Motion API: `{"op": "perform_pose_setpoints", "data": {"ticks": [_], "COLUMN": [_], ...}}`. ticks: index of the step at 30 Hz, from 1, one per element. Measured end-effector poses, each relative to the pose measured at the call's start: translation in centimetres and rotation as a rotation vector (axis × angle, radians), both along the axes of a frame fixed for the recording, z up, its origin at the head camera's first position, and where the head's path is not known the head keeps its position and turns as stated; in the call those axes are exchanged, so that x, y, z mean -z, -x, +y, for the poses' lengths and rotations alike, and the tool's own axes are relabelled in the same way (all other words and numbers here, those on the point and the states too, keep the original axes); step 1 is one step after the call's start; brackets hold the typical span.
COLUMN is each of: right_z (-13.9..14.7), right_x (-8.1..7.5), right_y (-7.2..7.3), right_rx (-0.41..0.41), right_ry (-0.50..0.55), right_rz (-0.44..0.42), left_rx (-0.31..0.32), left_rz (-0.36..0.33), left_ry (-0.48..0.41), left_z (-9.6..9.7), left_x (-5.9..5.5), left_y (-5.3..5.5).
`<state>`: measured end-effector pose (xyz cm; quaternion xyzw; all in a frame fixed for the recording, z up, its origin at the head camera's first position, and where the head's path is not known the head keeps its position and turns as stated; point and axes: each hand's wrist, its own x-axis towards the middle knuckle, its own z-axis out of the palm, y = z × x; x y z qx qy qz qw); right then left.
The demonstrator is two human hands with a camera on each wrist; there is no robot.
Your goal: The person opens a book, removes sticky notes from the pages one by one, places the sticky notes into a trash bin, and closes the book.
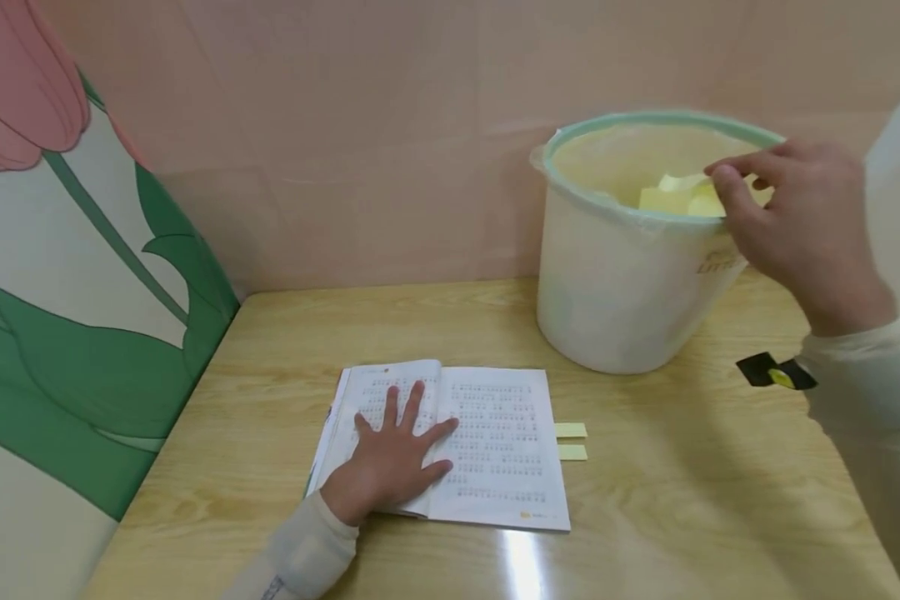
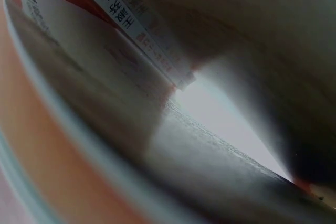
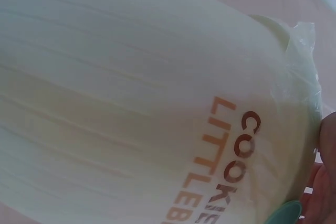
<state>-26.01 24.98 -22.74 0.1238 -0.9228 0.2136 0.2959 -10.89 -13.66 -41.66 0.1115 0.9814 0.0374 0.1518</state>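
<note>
An open book (image 1: pixel 495 450) with printed pages lies on the wooden table, two yellow sticky tabs (image 1: pixel 571 430) jutting from its right edge. My left hand (image 1: pixel 393 458) rests flat on the left page and the fold, fingers spread. The book's edge with printed characters (image 2: pixel 123 17) shows close up in the left wrist view. At the mouth of a pale, green-rimmed bin (image 1: pixel 615 275), my right hand (image 1: pixel 810 217) pinches a piece of yellow paper (image 1: pixel 682 181) between thumb and forefinger. More yellow paper (image 1: pixel 663 201) shows inside the bin, just below those fingertips.
A clear plastic liner (image 3: pixel 303 51) folds over the bin's rim. Behind the table (image 1: pixel 435 325) stands a pinkish wall (image 1: pixel 345 167), with a tulip-patterned panel (image 1: pixel 120 250) along the left. A black-and-yellow tag (image 1: pixel 778 372) sticks out at the right sleeve.
</note>
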Motion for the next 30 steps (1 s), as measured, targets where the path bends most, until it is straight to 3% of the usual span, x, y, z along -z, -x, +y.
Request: {"op": "perform_pose_setpoints", "data": {"ticks": [8,12,16,22,30], "right_z": [0.2,0.3,0.3,0.4,0.4], "right_x": [1.2,1.5,0.8,-0.6,-0.9], "right_y": [0.0,0.1,0.3,0.4,0.1], "right_rx": [-0.014,-0.021,-0.018,0.0,0.022], "right_ry": [0.0,-0.008,-0.019,-0.017,-0.021], "right_rz": [-0.007,0.028,0.064,0.051,-0.004], "left_rx": [0.004,0.005,0.008,0.013,0.017], "left_rz": [0.004,0.008,0.029,0.038,0.027], "left_ry": [-0.007,-0.016,-0.015,-0.009,0.008], "left_z": [-0.1,-0.2,-0.2,0.2,0.4], "left_x": [0.5,0.6,0.5,0.0,-0.2], "left_y": [-0.7,-0.8,-0.2,0.8,0.8]}}
